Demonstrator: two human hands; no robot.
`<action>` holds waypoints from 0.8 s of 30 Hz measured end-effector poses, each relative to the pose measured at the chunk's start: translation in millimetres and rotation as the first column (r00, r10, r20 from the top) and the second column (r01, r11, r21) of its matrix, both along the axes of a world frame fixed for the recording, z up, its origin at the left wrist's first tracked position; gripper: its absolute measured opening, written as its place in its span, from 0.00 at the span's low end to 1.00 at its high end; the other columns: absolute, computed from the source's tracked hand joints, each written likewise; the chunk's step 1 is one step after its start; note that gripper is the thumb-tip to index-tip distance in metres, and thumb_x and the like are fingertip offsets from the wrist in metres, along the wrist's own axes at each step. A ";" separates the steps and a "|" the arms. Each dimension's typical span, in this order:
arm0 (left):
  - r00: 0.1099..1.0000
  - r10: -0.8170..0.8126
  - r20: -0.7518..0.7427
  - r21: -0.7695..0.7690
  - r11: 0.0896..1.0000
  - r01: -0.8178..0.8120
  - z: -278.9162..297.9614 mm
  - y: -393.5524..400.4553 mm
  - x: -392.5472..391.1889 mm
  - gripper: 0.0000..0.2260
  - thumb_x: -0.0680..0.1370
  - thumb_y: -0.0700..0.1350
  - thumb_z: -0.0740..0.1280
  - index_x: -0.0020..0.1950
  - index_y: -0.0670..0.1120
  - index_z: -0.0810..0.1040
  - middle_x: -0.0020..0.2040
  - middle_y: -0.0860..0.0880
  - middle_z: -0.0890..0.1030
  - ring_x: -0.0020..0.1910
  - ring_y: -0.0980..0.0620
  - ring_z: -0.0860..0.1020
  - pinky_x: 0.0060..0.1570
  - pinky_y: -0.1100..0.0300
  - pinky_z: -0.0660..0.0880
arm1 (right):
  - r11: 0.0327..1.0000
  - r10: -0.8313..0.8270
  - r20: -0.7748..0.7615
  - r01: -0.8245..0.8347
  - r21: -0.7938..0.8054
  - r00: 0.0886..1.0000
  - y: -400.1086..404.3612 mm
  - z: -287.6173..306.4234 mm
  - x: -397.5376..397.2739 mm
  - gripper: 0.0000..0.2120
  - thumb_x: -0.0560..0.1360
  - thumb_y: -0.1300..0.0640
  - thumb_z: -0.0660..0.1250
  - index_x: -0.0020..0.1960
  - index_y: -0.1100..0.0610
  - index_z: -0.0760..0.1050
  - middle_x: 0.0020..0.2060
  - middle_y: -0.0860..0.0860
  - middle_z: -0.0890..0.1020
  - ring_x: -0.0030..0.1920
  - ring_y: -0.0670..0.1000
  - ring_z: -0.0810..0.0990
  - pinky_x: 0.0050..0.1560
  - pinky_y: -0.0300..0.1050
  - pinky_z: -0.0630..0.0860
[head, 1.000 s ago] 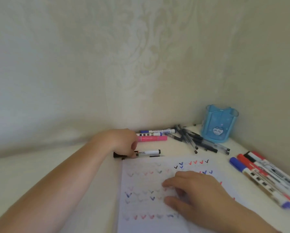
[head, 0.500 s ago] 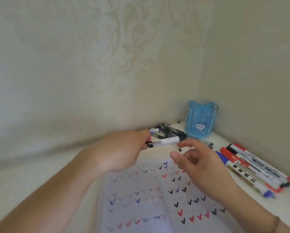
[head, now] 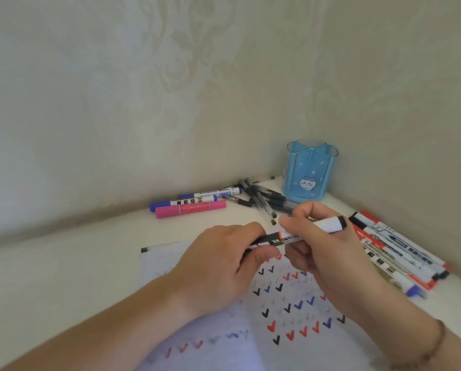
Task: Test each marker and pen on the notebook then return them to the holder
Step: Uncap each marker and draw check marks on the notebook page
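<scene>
The black whiteboard marker (head: 304, 234), lifted off the desk (head: 63, 277) since a second ago, is gripped by both hands above the notebook (head: 291, 311): left hand (head: 224, 263) apparently on the cap, right hand (head: 320, 245) on the barrel. Uncapping is imminent.

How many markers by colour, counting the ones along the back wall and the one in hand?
blue markers: 2
pink marker: 1
black marker, held by left hand and right hand: 1
Total: 4
</scene>
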State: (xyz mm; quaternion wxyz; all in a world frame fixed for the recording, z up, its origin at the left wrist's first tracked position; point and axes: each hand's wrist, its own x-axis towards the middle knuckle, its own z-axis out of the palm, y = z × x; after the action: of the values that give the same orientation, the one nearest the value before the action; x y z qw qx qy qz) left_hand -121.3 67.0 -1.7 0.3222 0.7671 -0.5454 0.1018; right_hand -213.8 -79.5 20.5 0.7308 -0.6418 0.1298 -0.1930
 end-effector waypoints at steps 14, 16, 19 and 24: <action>0.848 -0.434 -0.303 -0.155 0.901 0.405 10.5 7.5 -11.6 0.08 0.80 0.39 0.62 0.51 0.38 0.81 0.42 0.54 0.85 0.29 0.68 0.74 0.33 0.76 0.65 | 0.928 0.258 0.164 -0.197 -0.317 0.952 6.5 1.0 -13.4 0.15 0.70 0.55 0.70 0.30 0.50 0.67 0.20 0.52 0.75 0.18 0.53 0.70 0.23 0.38 0.66; 0.845 -0.414 -0.339 -0.137 0.910 0.392 10.7 7.7 -11.1 0.08 0.80 0.42 0.63 0.51 0.43 0.82 0.37 0.61 0.81 0.26 0.60 0.68 0.31 0.69 0.64 | 0.903 0.253 0.187 -0.162 -0.397 0.949 4.6 0.8 -15.4 0.13 0.70 0.54 0.69 0.30 0.50 0.68 0.20 0.52 0.75 0.18 0.54 0.70 0.23 0.39 0.67; 0.833 -0.412 -0.369 -0.156 0.911 0.382 7.9 6.9 -9.3 0.07 0.80 0.47 0.65 0.51 0.46 0.81 0.34 0.60 0.79 0.28 0.60 0.69 0.33 0.68 0.63 | 0.874 0.238 0.191 -0.125 -0.470 0.952 1.9 2.0 -17.4 0.12 0.70 0.52 0.70 0.31 0.50 0.70 0.20 0.54 0.76 0.18 0.54 0.70 0.22 0.41 0.67; 0.813 -0.295 -0.502 -0.042 0.947 0.318 -1.5 13.1 -0.4 0.20 0.75 0.68 0.60 0.55 0.54 0.74 0.26 0.51 0.67 0.26 0.52 0.64 0.28 0.52 0.63 | 0.958 0.220 0.312 -0.145 -0.247 0.924 -17.3 26.6 -23.8 0.06 0.65 0.52 0.74 0.36 0.54 0.80 0.19 0.53 0.75 0.17 0.52 0.71 0.23 0.37 0.66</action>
State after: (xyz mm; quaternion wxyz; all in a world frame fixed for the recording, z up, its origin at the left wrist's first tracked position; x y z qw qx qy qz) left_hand -121.7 80.1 -3.2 0.4480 0.6759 -0.5610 -0.1666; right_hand -237.6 -96.8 47.2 0.6819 -0.6852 -0.0797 -0.2434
